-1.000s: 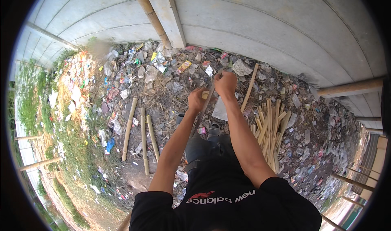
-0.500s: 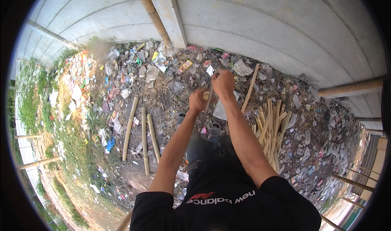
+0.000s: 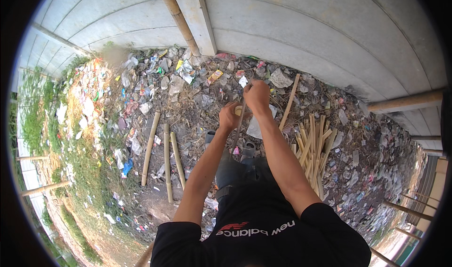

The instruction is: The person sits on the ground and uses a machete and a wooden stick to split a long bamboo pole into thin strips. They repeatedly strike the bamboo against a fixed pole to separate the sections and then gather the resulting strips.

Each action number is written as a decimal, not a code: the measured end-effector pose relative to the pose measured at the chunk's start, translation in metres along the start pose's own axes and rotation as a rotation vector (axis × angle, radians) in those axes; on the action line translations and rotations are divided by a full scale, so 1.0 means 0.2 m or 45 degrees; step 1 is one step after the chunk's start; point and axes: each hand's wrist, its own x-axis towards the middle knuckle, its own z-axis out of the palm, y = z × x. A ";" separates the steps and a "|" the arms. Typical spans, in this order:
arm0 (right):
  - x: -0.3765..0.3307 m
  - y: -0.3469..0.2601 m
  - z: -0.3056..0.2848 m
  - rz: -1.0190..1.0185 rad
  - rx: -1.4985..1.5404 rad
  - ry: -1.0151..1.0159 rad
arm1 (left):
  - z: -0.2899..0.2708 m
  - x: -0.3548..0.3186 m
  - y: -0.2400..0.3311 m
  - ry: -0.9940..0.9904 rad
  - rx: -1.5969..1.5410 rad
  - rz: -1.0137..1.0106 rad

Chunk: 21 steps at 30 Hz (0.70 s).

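My left hand (image 3: 229, 115) is closed round a pale piece of bamboo (image 3: 238, 110); only its light, rounded end shows beside the fingers. Just ahead and to the right, my right hand (image 3: 257, 97) is closed on a long, thin, dark strip that looks like a blade (image 3: 238, 131). The strip slants from the right fist down past the bamboo's end toward my legs. Its upper end shows a little beyond the fist; whether it touches the bamboo I cannot tell.
Bamboo lengths (image 3: 166, 163) lie to my left. At my right are a heap of split bamboo strips (image 3: 313, 147) and one longer strip (image 3: 289, 102). Scattered litter (image 3: 186, 71) covers the ground up to a concrete wall (image 3: 301, 26), where a bamboo pole (image 3: 176, 15) leans.
Both hands keep nearly the same place and hold. The left hand has turned slightly, so more of the bamboo's pale end shows.
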 end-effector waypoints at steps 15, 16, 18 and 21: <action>0.04 -0.10 0.02 -0.133 -0.009 -0.170 | 0.00 0.01 -0.01 -0.006 -0.029 -0.006; 0.04 -0.11 0.02 -0.149 -0.008 -0.170 | -0.01 0.01 -0.02 -0.028 -0.045 -0.015; 0.04 -0.12 0.03 -0.163 -0.008 -0.187 | 0.00 0.01 -0.03 -0.010 -0.088 0.030; 0.05 -0.12 0.05 -0.155 -0.022 -0.216 | 0.00 0.01 -0.03 -0.009 -0.109 0.044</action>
